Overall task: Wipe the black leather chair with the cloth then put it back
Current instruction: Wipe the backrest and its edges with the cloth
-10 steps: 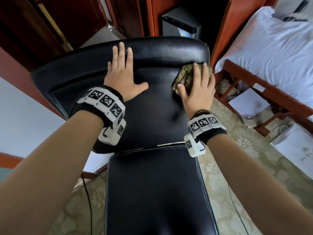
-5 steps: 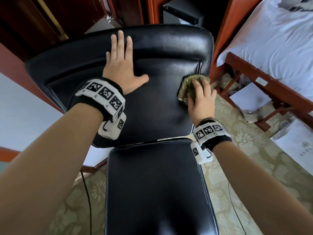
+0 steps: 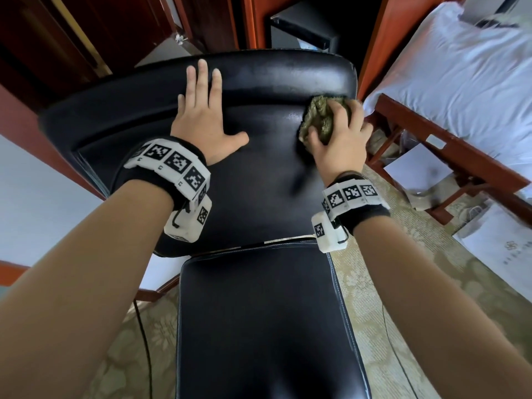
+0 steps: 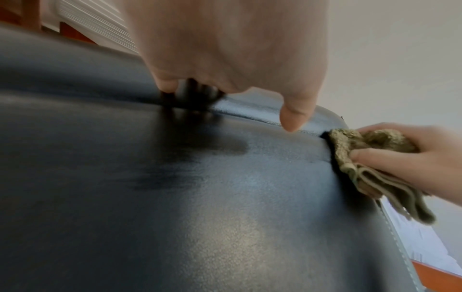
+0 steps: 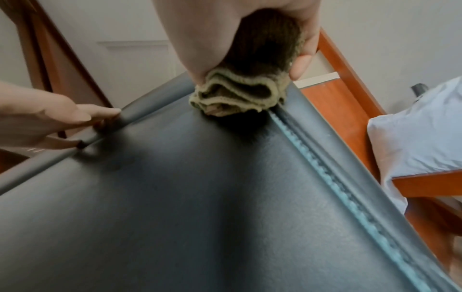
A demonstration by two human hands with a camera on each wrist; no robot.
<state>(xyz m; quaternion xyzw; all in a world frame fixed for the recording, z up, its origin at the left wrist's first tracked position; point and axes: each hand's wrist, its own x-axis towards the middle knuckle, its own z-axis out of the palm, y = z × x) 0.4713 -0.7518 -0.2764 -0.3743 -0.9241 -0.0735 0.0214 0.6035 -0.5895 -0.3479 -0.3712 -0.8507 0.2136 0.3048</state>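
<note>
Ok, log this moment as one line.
step: wiping chair back | right hand: grips cloth, upper right corner | left hand: flat, bracing

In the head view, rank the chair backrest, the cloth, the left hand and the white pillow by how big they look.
1. Chair backrest, clearly largest.
2. White pillow, cut off by the frame edge, so its full size is unsure.
3. Left hand, flat on the backrest.
4. Cloth, smallest, bunched and partly covered by the right hand.
</note>
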